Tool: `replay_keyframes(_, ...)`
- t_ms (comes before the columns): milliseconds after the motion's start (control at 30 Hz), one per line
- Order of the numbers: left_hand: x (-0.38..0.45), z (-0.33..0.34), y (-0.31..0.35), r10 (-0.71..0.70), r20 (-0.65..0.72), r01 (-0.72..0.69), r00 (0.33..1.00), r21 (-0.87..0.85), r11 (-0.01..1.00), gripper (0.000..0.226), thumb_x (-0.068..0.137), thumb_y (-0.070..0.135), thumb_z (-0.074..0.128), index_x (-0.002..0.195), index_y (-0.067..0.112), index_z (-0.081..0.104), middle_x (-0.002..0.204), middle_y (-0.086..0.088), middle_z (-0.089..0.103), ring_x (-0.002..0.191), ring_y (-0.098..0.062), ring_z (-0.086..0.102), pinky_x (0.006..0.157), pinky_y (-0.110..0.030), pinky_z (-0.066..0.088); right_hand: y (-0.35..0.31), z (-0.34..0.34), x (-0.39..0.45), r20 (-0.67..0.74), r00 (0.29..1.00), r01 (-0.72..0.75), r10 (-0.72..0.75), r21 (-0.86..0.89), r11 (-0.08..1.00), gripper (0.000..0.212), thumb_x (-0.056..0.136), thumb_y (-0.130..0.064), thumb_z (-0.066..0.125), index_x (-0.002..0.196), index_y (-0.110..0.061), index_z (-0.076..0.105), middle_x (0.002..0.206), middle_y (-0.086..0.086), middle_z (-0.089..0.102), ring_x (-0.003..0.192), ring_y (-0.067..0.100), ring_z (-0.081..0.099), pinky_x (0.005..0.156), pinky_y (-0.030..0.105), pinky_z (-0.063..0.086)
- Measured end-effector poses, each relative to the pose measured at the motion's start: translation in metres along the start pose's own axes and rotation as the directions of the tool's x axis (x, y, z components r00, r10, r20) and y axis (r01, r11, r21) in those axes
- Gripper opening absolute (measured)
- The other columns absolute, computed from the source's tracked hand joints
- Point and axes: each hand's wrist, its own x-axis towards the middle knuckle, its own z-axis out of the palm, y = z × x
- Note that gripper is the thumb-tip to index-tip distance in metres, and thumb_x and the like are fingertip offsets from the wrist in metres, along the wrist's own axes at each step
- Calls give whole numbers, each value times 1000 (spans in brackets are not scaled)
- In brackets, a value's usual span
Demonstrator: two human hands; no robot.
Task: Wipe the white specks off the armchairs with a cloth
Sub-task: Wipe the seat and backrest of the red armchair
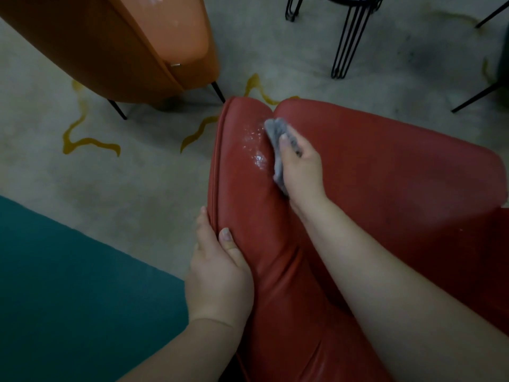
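Fingers (286, 144) of right hand (301, 168) curled round grey cloth (276, 130), pressed onto red armchair (385, 172); left hand (217, 274) gripping armrest edge, thumb on top. Mid-wipe, judging by this. White specks (254, 146) just left of cloth. Next: sweep leftward across them.

Left hand (219, 274): thumb up on top, fingers curled round a padded edge, forearm coming in from below.
Right hand (301, 168): reaching forward, arm extended, thumb and fingers pinching a cloth (278, 133).
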Motion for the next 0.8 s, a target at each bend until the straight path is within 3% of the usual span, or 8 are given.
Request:
replay_keyframes(133,0,-1,0,6,-3,-6,1000,-5,1000,60,91,44,20,149,26,23,134,-14,54,112,-35,56,87,-37,43,-14,20,40,-49,997,-55,55,-12,998,34,97,-20,51,131,-17,58,128,10,56,112,11,58,103,24,42)
replay_keyframes(233,0,-2,-1,8,-14,-8,1000,1,1000,60,91,43,21,148,24,26,131,-16,56,108,-37,57,85,-39,43,-15,16,13,41,998,60,-56,-100,993,34,97,-20,51,131,-21,58,121,8,58,104,9,59,102,24,43)
replay_keyframes(367,0,-1,0,-3,-3,3,1000,7,1000,59,92,42,23,148,25,24,132,-15,56,108,-37,57,84,-38,43,-5,-3,-32,193,966,195,-172,-109,975,30,96,-17,54,124,-27,62,100,1,50,73,4,56,81,26,51)
replay_keyframes(400,0,-1,0,-8,1,8,1000,6,1000,58,93,41,23,148,25,24,134,-15,55,109,-37,57,85,-37,43,-8,-3,-26,174,970,190,-168,-115,975,30,96,-17,54,125,-24,62,103,3,52,74,2,57,79,19,49)
replay_keyframes(467,0,-1,-1,-4,-2,4,1000,0,1000,58,93,41,24,149,25,24,136,-14,53,111,-36,56,87,-36,43,-18,5,0,87,986,157,-144,-164,974,33,97,-18,53,129,-19,58,117,7,57,95,2,57,91,11,42)
replay_keyframes(567,1,-1,-1,-5,-4,5,1000,-11,1000,61,91,46,20,149,26,23,137,-11,52,113,-34,56,90,-36,43,-37,29,42,34,993,117,-113,-161,980,36,97,-21,52,132,-16,57,125,11,58,108,8,58,98,14,41)
replay_keyframes(700,0,-1,-3,-2,-3,2,1000,-14,1000,61,91,45,20,148,25,25,134,-13,54,112,-33,57,91,-38,44,-40,32,26,131,970,231,-204,-236,944,30,94,-26,58,124,-23,63,95,5,51,69,5,54,70,6,43)
replay_keyframes(800,0,-1,-2,-7,-11,7,1000,-1,1000,60,91,44,21,147,24,26,131,-15,56,107,-36,58,86,-38,44,-26,10,-23,275,913,352,-301,-159,922,23,89,-22,66,110,-31,67,88,-1,41,51,5,47,53,7,39)
